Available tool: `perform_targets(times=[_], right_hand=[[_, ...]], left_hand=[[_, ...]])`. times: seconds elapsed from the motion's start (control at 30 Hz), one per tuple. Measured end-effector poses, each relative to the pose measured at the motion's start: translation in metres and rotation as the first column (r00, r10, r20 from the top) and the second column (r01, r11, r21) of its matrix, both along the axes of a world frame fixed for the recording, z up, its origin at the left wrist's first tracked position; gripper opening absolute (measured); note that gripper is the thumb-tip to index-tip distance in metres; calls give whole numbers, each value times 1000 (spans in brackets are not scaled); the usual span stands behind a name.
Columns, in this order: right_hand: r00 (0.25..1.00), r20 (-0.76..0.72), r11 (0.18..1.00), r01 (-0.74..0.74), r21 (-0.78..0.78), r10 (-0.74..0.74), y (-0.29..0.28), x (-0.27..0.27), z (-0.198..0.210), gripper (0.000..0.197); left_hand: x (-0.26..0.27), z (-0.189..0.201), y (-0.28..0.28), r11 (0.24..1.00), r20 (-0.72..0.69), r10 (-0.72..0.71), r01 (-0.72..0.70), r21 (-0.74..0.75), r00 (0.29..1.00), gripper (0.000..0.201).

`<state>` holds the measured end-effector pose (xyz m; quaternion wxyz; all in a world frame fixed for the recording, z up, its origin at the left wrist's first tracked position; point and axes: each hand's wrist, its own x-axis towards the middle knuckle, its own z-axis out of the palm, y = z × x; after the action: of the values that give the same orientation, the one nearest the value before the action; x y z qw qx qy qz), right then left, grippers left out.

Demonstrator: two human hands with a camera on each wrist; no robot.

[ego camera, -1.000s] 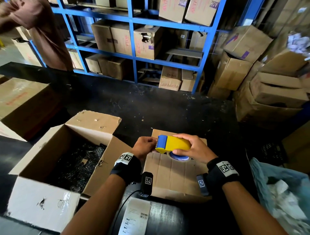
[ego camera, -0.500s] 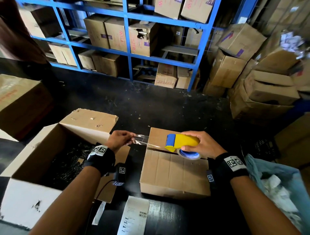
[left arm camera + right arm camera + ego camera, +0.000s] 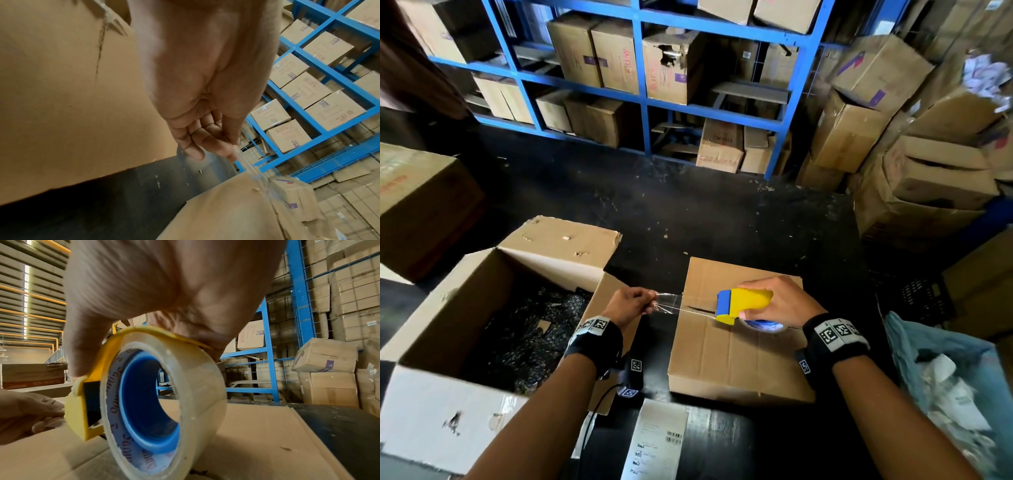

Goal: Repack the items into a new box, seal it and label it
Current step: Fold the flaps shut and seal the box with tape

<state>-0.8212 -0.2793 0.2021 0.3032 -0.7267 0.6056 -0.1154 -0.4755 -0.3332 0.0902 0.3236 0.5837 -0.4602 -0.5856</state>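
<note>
A small closed cardboard box point(image 3: 739, 356) lies on the black table in front of me. My right hand point(image 3: 774, 301) grips a yellow and blue tape dispenser point(image 3: 739, 305) on top of it; its clear tape roll point(image 3: 164, 402) with a blue core rests on the lid. My left hand point(image 3: 630, 303) pinches the free end of the clear tape strip point(image 3: 671, 305), stretched just past the box's left edge. In the left wrist view the fingers point(image 3: 207, 142) hold the tape strip point(image 3: 252, 172) above the box point(image 3: 226, 211).
A large open box point(image 3: 482, 325) with dark bubble-wrapped items stands at my left. A shipping label point(image 3: 657, 442) lies near the table's front edge. A blue bag point(image 3: 945, 383) of paper scraps is at my right. Blue racks point(image 3: 640, 102) of cartons stand behind.
My left hand has drawn the tape end leftward off the dispenser, away from the box. The right hand with the dispenser stayed on the lid. My view shifted slightly.
</note>
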Motion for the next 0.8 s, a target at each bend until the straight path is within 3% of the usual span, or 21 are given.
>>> perform_targets(times=[0.13,0.3,0.8], right_hand=[[1000,-21,1000,-6,8,6,-2,1,-2,73],[1000,-21,1000,-19,13,19,0,3,3,61],[1000,-26,999,19,46,-17,-5,2,-2,71]], left_hand=[[2,-11,-2,1000,-3,-4,4,-1,1000,19],[1,-21,-7,1000,-22,6,-6,-2,1000,18],[-17,-55,1,1000,45,21,-22,7,999,15]])
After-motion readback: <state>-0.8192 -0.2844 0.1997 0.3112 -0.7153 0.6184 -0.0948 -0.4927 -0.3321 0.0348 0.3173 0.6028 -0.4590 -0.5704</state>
